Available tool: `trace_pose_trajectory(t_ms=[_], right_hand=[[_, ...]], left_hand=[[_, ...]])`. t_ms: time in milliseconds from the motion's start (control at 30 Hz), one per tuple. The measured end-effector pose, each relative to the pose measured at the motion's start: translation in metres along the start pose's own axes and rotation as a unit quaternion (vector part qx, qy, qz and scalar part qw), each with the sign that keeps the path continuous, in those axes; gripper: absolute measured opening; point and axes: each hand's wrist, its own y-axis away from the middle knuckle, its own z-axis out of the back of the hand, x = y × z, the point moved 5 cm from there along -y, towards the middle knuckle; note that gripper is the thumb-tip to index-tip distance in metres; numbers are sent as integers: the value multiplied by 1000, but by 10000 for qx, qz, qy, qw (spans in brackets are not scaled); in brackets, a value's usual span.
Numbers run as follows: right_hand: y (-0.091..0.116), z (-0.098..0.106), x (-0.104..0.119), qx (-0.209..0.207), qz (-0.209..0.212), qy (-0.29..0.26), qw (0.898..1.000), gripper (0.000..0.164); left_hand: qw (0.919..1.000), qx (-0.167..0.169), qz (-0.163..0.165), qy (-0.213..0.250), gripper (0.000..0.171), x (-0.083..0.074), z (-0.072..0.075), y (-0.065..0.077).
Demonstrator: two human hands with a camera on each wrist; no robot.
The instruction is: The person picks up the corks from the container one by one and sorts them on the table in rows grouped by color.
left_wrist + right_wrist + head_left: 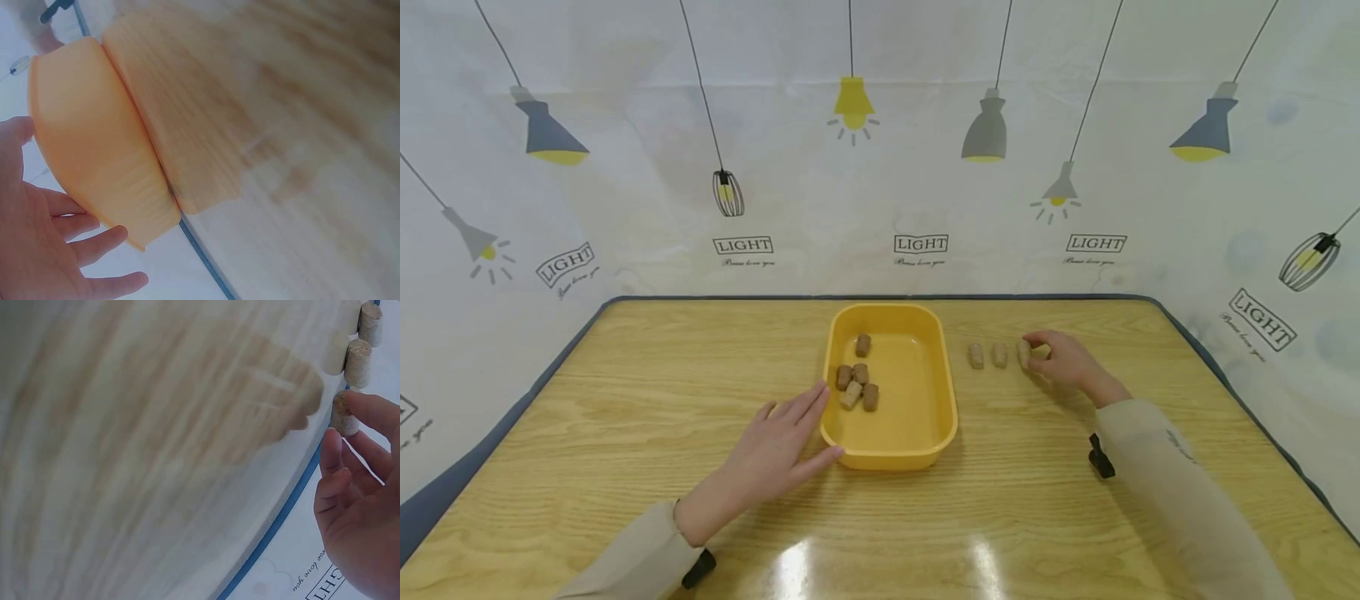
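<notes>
Pinching the row's end cork (345, 419) between thumb and fingertip, the right hand (1067, 358) sits toward the table's (647, 400) far right corner, a bit in from the far edge. Cork looks to be down on the wood; can't tell if it's being set or lifted, or whether it lies flat or stands on end. Next along are the middle cork (1000, 355) and the left cork (975, 356): row of three parallel to the far edge, similar gaps, none touching. My take: light pinch, square it to its neighbours, then part the fingers away from the middle cork so nothing gets knocked. Round body, probably rolls if nudged. Left hand (782, 446) is spread, fingers straight, tips at the left rim of the yellow tray (910, 392), thumb at its near left corner. Reads as steadying; go easy, a hard push could skid the tray toward the row. Tray is mid-table, its far end near the far edge, row just off its right wall. Inside, left half: four brown corks (870, 397) and one paler cork (852, 395), four bunched, one brown apart toward the far end. Past the far edge, a lamp-print backdrop (790, 150).
</notes>
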Motion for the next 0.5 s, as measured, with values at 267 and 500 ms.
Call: trace_pose_trajectory(t_ms=[267,500], right_hand=[[-1,-2,-3,-4,-28,50,10000,43],[-2,-2,-4,83,-116,188,9997,43]], left_hand=[[10000,30,23,22,75,1,0,0],[10000,13,2,0,75,0,0,0]])
